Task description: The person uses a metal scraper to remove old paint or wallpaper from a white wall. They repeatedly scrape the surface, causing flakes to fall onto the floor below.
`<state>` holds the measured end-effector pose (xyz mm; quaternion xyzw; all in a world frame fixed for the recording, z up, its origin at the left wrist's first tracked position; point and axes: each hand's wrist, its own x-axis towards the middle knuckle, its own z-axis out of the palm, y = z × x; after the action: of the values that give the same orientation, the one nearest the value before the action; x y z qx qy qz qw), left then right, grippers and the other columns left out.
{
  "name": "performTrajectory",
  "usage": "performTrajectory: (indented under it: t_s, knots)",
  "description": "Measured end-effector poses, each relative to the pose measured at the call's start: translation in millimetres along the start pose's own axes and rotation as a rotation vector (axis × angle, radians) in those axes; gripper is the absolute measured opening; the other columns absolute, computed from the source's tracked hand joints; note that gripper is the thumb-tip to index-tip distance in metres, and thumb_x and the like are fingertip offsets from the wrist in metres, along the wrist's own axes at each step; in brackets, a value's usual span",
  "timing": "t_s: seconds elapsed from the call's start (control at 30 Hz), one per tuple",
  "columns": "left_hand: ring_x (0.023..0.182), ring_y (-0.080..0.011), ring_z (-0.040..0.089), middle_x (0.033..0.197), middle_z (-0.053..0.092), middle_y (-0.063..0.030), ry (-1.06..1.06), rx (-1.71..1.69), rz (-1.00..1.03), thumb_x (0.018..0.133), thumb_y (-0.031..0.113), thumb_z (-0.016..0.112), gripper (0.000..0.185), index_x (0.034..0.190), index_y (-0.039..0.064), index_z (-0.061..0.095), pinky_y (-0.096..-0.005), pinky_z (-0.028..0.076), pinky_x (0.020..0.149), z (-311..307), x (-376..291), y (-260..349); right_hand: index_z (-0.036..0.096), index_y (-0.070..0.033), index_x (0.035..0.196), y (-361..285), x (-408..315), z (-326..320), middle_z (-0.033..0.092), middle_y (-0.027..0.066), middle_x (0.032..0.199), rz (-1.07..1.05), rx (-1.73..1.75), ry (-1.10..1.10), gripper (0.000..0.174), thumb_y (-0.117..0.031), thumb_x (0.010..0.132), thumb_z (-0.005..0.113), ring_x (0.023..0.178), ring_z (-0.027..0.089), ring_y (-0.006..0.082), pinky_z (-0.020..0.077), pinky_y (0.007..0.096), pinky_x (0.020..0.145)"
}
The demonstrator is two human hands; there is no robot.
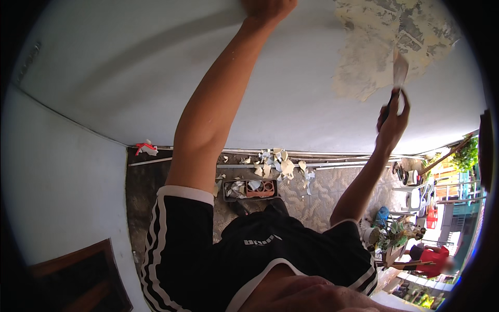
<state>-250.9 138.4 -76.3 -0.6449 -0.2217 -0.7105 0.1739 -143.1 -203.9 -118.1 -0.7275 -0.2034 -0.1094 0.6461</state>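
Observation:
My right hand grips the dark handle of a putty knife. Its blurred blade points up, over or against the lower part of a rough, peeled patch on the pale painted wall. The patch shows cream and grey layers. My left hand is raised by the wall at the top edge, left of the patch; its fingers are cut off, so I cannot tell what it touches or holds. Loose paint flakes lie on the floor below, along the foot of the wall.
Before my feet stands a dark trough with flakes and a reddish perforated brick. Pipes run along the wall's foot. White chairs, potted plants and a person in red are at right. A wood-framed opening is lower left.

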Motion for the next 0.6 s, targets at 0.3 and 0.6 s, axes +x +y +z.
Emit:
performTrajectory:
  t_s: [0.3, 0.6]
  knots:
    - [0.154, -0.0385, 0.03, 0.166, 0.033, -0.0198, -0.213, 0.081, -0.116, 0.1, 0.019, 0.048, 0.06, 0.158, 0.006, 0.039, -0.062, 0.019, 0.122, -16, 7, 5, 0.035, -0.009, 0.155, 103, -27, -35, 0.06, 0.0036, 0.079, 0.048, 0.218, -0.06, 0.063, -0.016, 0.1, 0.064, 0.052, 0.044, 0.0035, 0.0308, 0.0206, 0.043]
    - [0.152, -0.0376, 0.032, 0.163, 0.036, -0.0191, 0.02, 0.16, 0.044, 0.099, 0.022, 0.05, 0.06, 0.157, 0.007, 0.04, -0.0615, 0.021, 0.122, -5, 8, -5, 0.051, -0.007, 0.149, 59, 21, -22, 0.062, -0.0019, 0.084, -0.194, 0.166, -0.227, 0.058, -0.003, 0.094, 0.068, 0.064, 0.052, 0.0048, 0.0428, 0.0208, 0.059]
